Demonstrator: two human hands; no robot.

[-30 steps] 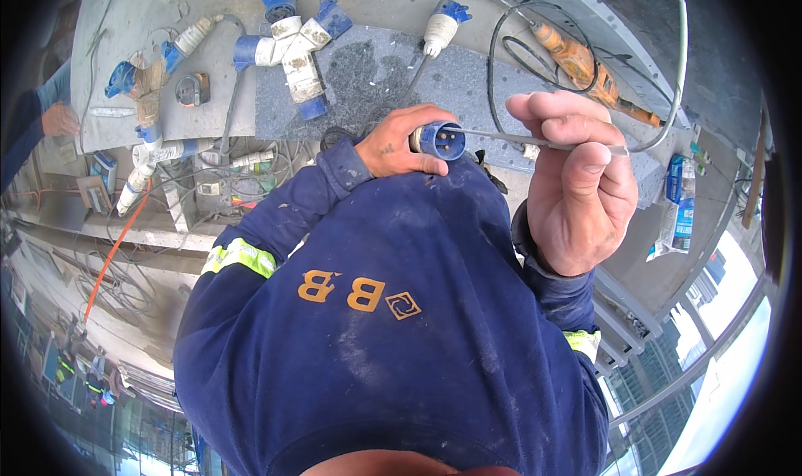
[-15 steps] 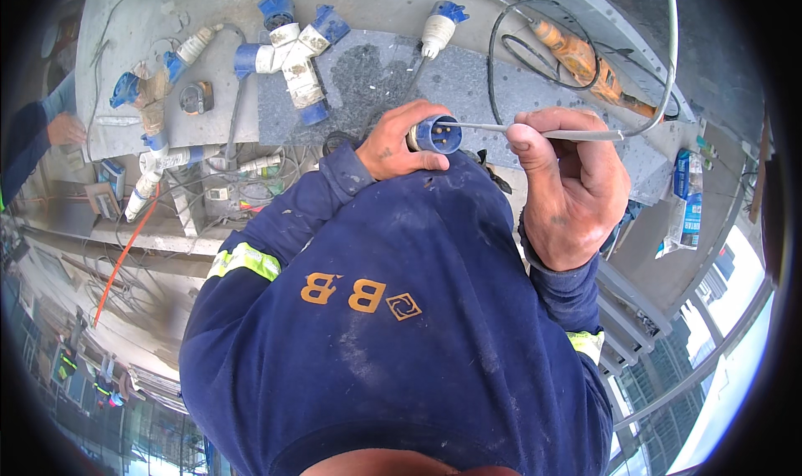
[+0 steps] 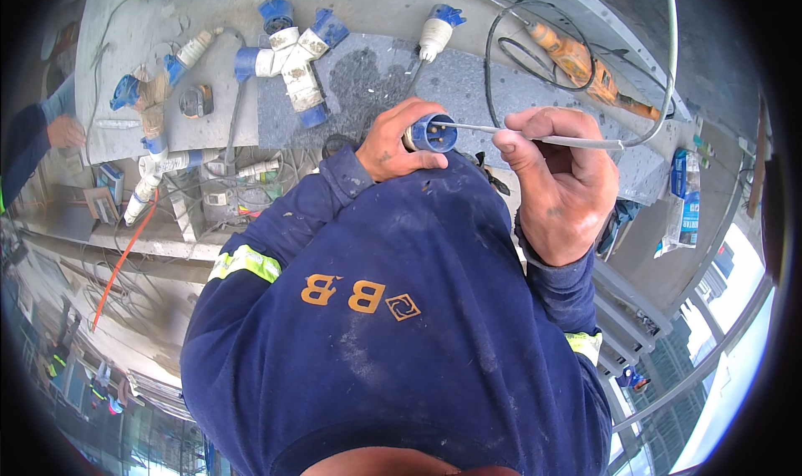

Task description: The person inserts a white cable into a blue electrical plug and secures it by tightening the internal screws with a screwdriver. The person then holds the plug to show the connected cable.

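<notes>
Your left hand (image 3: 394,144) wraps round blue-and-white plug (image 3: 433,134), held up by near edge of tabletop (image 3: 368,8), pins showing. Your right hand (image 3: 564,184) pinches slim grey-handled tool (image 3: 597,143), thin tip reaching into plug's mouth. Grey cable (image 3: 673,58) trails from handle. Orange power tool (image 3: 576,61) lies toward tabletop's far right edge; branched connector (image 3: 299,73), left of middle.

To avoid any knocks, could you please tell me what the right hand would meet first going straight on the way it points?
Probably the blue plug in the left hand; the thin rod held by the right hand appears to reach its opening, though depth is unclear.
</notes>
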